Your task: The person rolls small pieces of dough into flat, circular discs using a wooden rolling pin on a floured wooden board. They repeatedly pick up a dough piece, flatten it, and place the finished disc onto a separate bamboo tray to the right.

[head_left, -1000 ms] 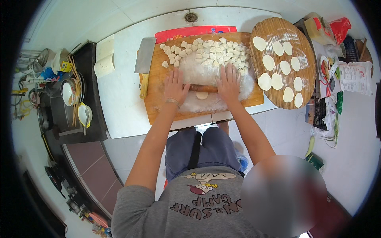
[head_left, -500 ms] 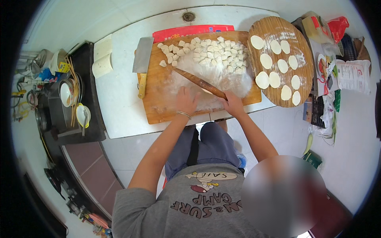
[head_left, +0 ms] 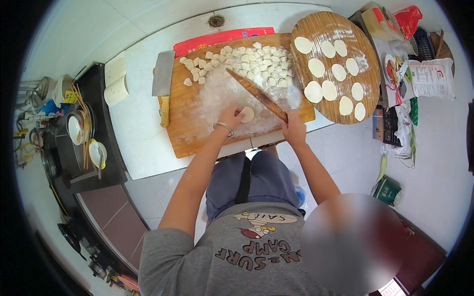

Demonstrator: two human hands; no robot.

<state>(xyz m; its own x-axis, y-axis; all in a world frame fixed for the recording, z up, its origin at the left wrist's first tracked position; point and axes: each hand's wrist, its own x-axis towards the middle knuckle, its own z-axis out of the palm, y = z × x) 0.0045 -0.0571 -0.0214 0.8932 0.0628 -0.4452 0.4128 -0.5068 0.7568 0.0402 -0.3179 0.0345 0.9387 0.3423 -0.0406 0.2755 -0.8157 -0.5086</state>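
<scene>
My left hand (head_left: 231, 118) pinches the left edge of a small round dough wrapper (head_left: 247, 115) on the floured wooden board (head_left: 190, 135). A tapered wooden rolling pin (head_left: 257, 95) slants across the board, its near end wrapped by my right hand (head_left: 295, 128) at the board's front edge. The pin's far tip points up and left toward many small cut dough pieces (head_left: 269, 64) along the back of the board. On the round wooden board (head_left: 323, 106) to the right lie several flattened dough wrappers (head_left: 316, 68).
A cleaver (head_left: 163, 74) with a wooden handle lies over the board's left edge. Behind the board is a red sheet (head_left: 222, 40). Bowls and chopsticks (head_left: 81, 123) sit on the dark counter at left; packages and a white sack (head_left: 431, 81) stand at right.
The rolling pin has lifted off the wrapper, which now shows whole beside it. My left hand has gone from spread fingers to a pinch on the wrapper's edge.
</scene>
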